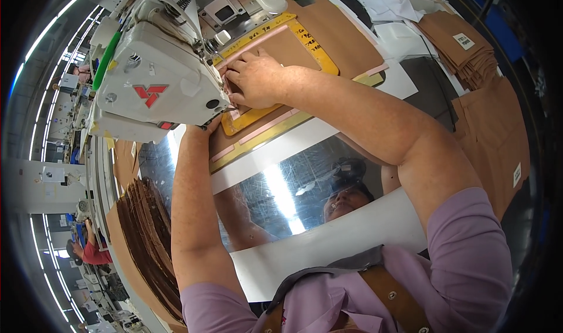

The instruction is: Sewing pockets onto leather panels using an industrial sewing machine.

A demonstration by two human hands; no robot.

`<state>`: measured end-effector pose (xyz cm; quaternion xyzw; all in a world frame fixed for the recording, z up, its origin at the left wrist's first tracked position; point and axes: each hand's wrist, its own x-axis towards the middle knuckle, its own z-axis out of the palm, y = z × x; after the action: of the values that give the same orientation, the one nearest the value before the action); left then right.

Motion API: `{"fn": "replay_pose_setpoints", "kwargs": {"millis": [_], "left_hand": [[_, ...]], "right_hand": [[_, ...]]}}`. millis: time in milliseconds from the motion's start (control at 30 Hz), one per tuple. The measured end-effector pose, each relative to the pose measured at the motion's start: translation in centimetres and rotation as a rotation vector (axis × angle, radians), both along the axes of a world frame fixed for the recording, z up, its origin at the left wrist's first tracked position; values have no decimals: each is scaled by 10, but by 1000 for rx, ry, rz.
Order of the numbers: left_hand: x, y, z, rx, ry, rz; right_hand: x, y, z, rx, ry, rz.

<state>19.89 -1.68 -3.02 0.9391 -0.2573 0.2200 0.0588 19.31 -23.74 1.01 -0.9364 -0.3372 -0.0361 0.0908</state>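
Item: brown fabric piece, centre top of frame, lying flat inside a yellow template frame with pink strips, on the machine table; judged light, limp and apt to crease or shift, so best pressed flat near its edge beside the needle rather than pinched.
Right hand: palm down, fingers curled and spread on fabric and frame, pressing, not gripping.
Left hand: upper centre-left, mostly hidden beneath the white sewing machine head; cannot tell how its fingers stand.
Nearby: stacked brown pieces, upper right; fanned brown stack, lower left.
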Motion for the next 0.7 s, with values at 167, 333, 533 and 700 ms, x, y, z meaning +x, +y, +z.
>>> {"fn": "replay_pose_setpoints", "kwargs": {"millis": [167, 333, 533, 700], "left_hand": [[-15, 22, 7, -128, 276, 47], [-78, 9, 22, -596, 392, 105], [-131, -23, 34, -397, 310, 78], [-130, -46, 34, -112, 126, 84]], "right_hand": [[3, -5, -8, 44, -21, -12], [4, -7, -11, 48, -28, -10], [5, -5, -13, 28, -34, -15], [4, -6, -14, 15, -60, -23]]}}
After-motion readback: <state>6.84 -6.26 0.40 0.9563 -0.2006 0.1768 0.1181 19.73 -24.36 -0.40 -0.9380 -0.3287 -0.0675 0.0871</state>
